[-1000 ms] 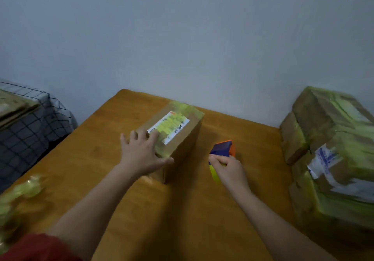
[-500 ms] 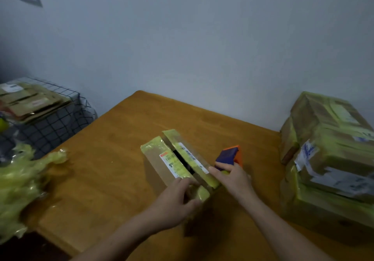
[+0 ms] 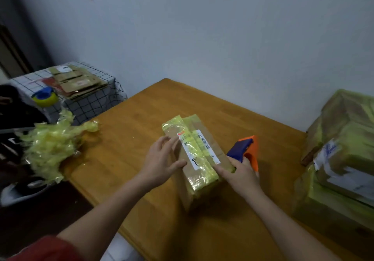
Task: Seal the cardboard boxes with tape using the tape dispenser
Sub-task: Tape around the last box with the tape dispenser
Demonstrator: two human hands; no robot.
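Head view: a wooden table (image 3: 129, 143) stands against a pale wall, with one corner pointing away from the camera.

1. A stack of boxes (image 3: 344, 149) wrapped in yellow-green tape occupies the right edge of the table.
2. A side stand (image 3: 101, 104) covered with a checked cloth stands beyond the left edge. It carries flattened cardboard (image 3: 81, 82) and a blue-and-yellow tape roll (image 3: 44, 98).
3. A crumpled wad of yellow film (image 3: 50, 149) lies at the left edge of the table and partly overhangs it.
4. The cardboard box (image 3: 202, 179) stands near the middle of the table, closer to the near edge. Its long axis runs away from the camera. Both top flaps lie down and meet along a central seam. Old yellow-green tape covers the top.
5. The left hand (image 3: 162, 159) rests on the left side of the box top. Its fingers are straight and spread, and its thumb touches the flap.
6. The right hand (image 3: 244, 174) is just beside the right side of the box. Its fingers curl round the tape dispenser (image 3: 245, 148), while its index finger extends onto the right flap.
7. The tape dispenser is blue and orange and sits just right of the box, apart from the seam.
8. A white label (image 3: 197, 149) with a barcode spans the seam.
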